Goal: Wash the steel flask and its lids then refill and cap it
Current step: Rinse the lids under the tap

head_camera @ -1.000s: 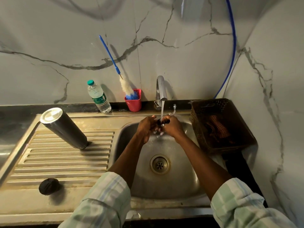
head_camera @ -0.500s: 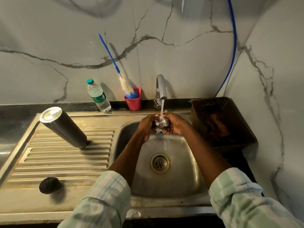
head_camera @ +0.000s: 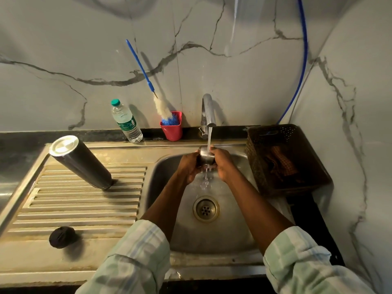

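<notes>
Both hands meet under the tap (head_camera: pixel 209 112), the left hand (head_camera: pixel 189 166) and right hand (head_camera: pixel 222 164) each with a grip curled round a small steel lid (head_camera: pixel 205 155) in the running water, over the sink (head_camera: pixel 231 236). The steel flask (head_camera: pixel 79 162) stands inverted on the drainboard (head_camera: pixel 80 206), long axis upright, base uppermost. A dark cap (head_camera: pixel 62 237) lies near the bench's front edge.

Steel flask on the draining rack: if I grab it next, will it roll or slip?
The flask stands upside down, leaning across the ribbed rack, so a nudge could probably tip it. Its smooth round steel body would likely roll once down, and may be slippery if wet.
</notes>
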The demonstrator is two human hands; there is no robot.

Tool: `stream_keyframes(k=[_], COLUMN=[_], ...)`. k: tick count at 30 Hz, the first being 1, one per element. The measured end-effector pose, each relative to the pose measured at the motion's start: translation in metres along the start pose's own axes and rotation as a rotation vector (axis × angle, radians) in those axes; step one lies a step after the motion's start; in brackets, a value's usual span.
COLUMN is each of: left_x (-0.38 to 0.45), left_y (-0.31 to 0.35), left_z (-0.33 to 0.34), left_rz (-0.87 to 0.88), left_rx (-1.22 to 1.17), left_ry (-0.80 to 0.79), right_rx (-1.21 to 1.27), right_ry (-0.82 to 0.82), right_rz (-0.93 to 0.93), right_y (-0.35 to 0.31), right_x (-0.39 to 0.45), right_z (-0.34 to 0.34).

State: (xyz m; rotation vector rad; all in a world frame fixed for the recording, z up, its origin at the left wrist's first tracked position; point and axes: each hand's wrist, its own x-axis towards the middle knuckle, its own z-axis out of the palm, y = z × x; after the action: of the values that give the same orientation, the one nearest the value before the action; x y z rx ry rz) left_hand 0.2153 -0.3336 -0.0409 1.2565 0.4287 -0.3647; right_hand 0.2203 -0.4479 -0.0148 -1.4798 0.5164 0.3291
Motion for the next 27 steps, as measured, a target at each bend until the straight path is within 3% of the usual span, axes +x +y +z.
stream_keyframes(k=[4, 6, 9, 11, 13, 14, 17, 21, 23, 27], left_x=[-0.002, -0.001, 0.001, 0.002, 0.002, 0.002, -0.002, 0.0, 0.0, 0.006], left_y=[-0.002, -0.002, 0.004, 0.006, 0.006, 0.005, 0.003, -0.006, -0.006, -0.003], left_z=[0.0, 0.0, -0.003, -0.003, -0.001, 0.001, 0.003, -0.001, -0.001, -0.005], left_rz=[0.069, 0.094, 0.039, 0.007, -0.014, -0.037, -0.047, -0.041, -0.069, -0.07], left_rx=[-0.003, -0.003, -0.098, -0.103, -0.108, -0.136, -0.226, -0.194, -0.129, -0.061], left_ry=[-0.04, -0.061, -0.009, 0.013, -0.008, -0.028, -0.052, -0.039, -0.05, -0.016], right_rx=[0.14, 0.121, -0.428, -0.938, -1.098, -1.089, -1.037, -0.701, -0.699, -0.609], right_ry=[0.001, -0.039, -0.177, -0.123, -0.021, 0.034, 0.15, 0.038, 0.001, 0.115], right_rz=[0.026, -0.062, -0.361, -0.676, -0.921, -0.952, -0.927, -0.688, -0.641, -0.513], right_y=[-0.002, 0.0, 0.014, 0.025, 0.031, 0.03, 0.027, 0.022, 0.019, 0.01], right_x=[-0.007, -0.009, -0.008, -0.003, -0.002, -0.002, 0.002, -0.002, -0.001, 0.006], right_z=[0.002, 0.006, 0.005, -0.001, -0.004, -0.004, -0.006, -0.005, -0.005, -0.013])
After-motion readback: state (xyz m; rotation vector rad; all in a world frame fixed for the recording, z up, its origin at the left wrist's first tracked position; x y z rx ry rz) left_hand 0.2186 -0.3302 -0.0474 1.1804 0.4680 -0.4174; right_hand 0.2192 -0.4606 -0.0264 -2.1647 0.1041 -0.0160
